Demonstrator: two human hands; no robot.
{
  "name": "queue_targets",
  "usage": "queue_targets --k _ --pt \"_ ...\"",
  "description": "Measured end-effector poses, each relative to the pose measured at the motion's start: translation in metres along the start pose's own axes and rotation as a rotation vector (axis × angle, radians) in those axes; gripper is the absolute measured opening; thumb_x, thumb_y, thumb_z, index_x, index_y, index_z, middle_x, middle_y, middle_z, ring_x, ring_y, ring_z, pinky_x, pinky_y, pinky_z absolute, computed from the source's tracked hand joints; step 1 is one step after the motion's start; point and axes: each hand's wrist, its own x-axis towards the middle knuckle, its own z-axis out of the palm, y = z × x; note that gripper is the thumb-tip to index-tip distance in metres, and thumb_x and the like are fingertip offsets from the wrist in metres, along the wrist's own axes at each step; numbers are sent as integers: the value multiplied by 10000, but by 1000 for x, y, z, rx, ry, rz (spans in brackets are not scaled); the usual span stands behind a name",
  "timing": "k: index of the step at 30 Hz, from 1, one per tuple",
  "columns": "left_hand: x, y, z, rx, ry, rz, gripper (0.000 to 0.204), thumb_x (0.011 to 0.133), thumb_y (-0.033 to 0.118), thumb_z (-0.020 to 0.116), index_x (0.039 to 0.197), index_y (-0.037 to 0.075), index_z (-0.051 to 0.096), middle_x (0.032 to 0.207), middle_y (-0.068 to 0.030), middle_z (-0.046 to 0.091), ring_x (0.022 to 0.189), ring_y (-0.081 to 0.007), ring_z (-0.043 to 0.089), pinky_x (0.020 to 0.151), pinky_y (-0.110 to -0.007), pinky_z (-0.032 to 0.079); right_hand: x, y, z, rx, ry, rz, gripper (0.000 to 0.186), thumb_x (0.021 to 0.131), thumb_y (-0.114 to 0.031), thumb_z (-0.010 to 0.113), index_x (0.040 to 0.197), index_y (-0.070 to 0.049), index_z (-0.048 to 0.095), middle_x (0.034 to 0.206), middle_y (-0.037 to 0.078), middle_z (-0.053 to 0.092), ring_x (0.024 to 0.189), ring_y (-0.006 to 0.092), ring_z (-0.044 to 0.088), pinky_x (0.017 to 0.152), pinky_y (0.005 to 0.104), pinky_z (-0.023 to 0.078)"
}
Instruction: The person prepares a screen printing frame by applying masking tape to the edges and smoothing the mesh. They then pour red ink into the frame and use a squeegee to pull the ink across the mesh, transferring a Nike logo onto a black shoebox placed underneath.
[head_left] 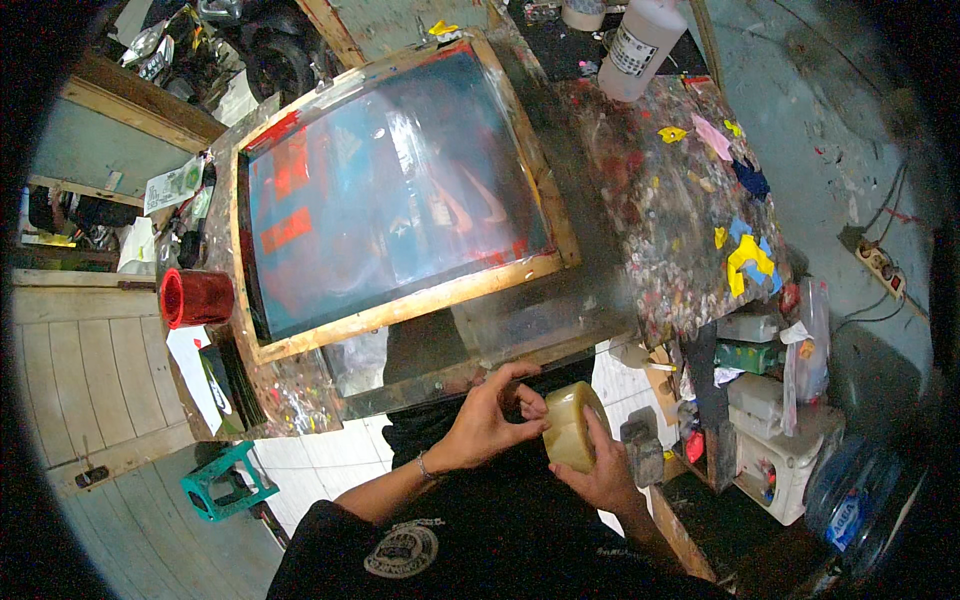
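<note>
My right hand (605,470) grips a wide roll of yellowish clear tape (565,435), held on edge below the table's front. Beside it, my left hand (505,415) has curled fingers, the thumb and a finger close together at the roll's left side; whether they pinch the tape's end, I cannot make out. Above my hands, a wooden-framed printing screen (400,190) with blue-grey mesh and red patches lies tilted on a paint-stained table (660,220), over a dark smeared board (480,340).
A red container (196,297) sits at the table's left, a plastic bottle (635,50) at the back right, coloured scraps (750,265) on the right. Below are a green stool (225,480), storage bins (770,450) and a water jug (865,500); a power strip (880,265) is on the right wall.
</note>
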Motion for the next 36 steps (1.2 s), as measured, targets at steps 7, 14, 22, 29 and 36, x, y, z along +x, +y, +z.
queue_targets --k 7,14,22,29,36 --pt "7 2 -4 374 -41 208 141 825 81 802 952 27 774 881 -95 732 815 -176 694 736 -312 549 -3 5 -1 -6 -11 -61 1083 760 -373 856 1545 30 229 1417 326 502 1267 468 550 1079 499 448" --pt "-3 17 -2 469 22 398 135 805 48 787 940 55 785 872 -94 740 772 -212 696 702 -327 549 -16 19 1 -19 24 -94 1148 734 -380 884 1579 -52 179 1311 287 604 1144 454 638 964 481 537" --pt "0 109 -29 468 237 416 92 759 -65 741 818 1 768 761 -80 703 691 -147 618 654 -279 481 36 13 -64 47 -222 -138 620 851 -322 803 1394 -157 554 1167 175 692 1042 306 686 890 405 550" --pt "-75 128 -84 362 714 611 152 791 47 717 934 0 741 885 -150 701 785 -234 633 738 -373 492 10 -122 -126 -34 -281 -462 354 911 -319 734 1234 -187 674 1079 112 653 977 316 653 872 413 515" --pt "-86 142 -89 49 919 705 155 840 131 713 955 27 725 938 -120 696 808 -225 634 808 -401 464 12 -217 -189 -32 -782 182 456 962 -336 645 1334 -76 592 1087 110 709 1008 237 703 929 423 539"
